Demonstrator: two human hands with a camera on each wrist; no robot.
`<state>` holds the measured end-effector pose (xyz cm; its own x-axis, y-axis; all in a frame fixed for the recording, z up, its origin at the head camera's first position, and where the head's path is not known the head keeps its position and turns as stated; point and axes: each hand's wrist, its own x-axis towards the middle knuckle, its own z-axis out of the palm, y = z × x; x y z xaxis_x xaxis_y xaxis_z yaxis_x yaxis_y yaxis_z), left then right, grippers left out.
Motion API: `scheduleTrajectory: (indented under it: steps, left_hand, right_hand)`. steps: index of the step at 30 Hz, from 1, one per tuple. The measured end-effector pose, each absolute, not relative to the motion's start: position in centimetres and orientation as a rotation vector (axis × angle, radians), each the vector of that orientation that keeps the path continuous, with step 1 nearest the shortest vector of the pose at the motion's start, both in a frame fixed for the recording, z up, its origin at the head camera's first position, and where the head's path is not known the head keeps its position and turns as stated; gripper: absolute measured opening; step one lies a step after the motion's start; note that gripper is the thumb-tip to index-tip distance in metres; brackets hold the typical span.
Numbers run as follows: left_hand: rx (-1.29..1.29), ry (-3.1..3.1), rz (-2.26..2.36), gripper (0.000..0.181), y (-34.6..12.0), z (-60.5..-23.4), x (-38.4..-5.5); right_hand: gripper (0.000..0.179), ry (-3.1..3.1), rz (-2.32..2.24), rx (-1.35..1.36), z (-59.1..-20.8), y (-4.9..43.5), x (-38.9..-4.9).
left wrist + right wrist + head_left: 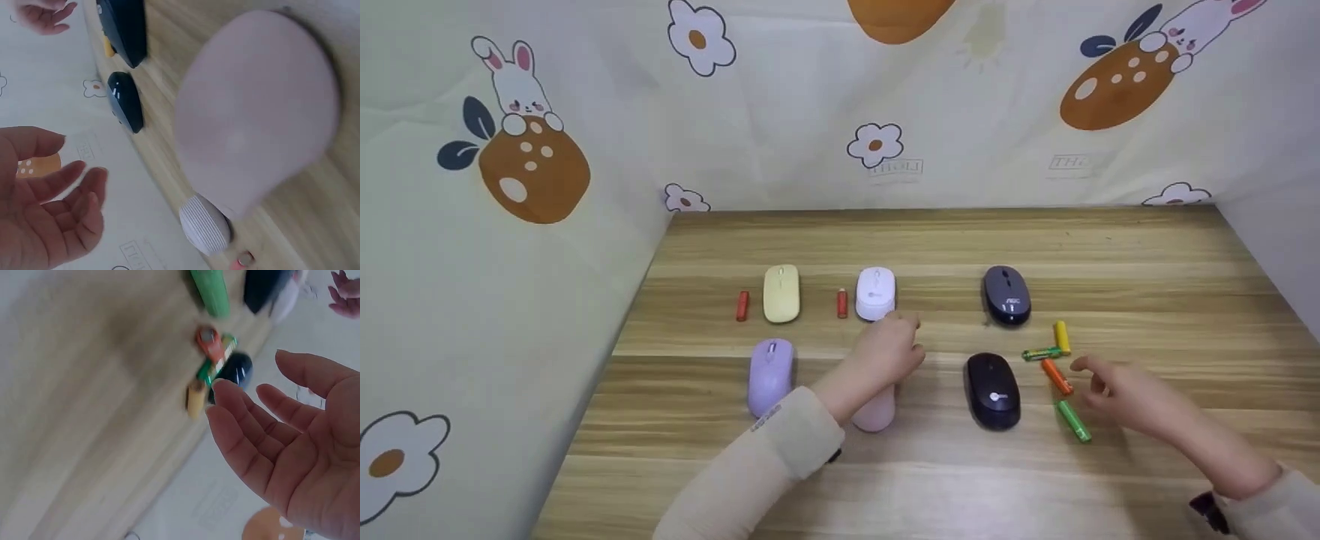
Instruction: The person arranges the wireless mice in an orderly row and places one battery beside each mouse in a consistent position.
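My left hand (885, 349) hovers over the pink mouse (874, 414), its fingertips near the lower end of the white mouse (876, 289). In the left wrist view its fingers are loosely bent with nothing between them, and the pink mouse (259, 107) looms large beside them. My right hand (1132, 394), also holding nothing, is just right of several batteries: a yellow battery (1062, 337), a dark green one (1041, 353), an orange battery (1057, 376) and a bright green battery (1073, 421). Its fingers are relaxed in the right wrist view. The forearm and hand hide the pink mouse's upper part.
Left of my left hand lie a yellow mouse (781, 293) and a purple mouse (771, 377). One red battery (742, 306) is beside the yellow mouse, another red battery (842, 304) beside the white one. Between my hands are a grey mouse (1006, 294) and a black mouse (992, 390).
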<state>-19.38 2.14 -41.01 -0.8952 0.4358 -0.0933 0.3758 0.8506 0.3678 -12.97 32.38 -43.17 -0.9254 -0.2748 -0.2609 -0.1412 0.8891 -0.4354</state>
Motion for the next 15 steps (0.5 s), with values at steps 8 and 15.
scheduleTrajectory:
  steps: [8, 15]
  left_hand:
    - [0.44, 2.859, 0.499, 0.025, -2.0, -42.2, -18.6]
    - [0.265, 2.916, 0.456, 0.037, -7.3, -42.5, -18.5]
  right_hand:
    - [0.036, 2.718, -0.571, -0.349, -45.3, 30.7, -11.8]
    - [0.031, 2.749, -0.529, -0.321, -46.2, 30.3, -11.9]
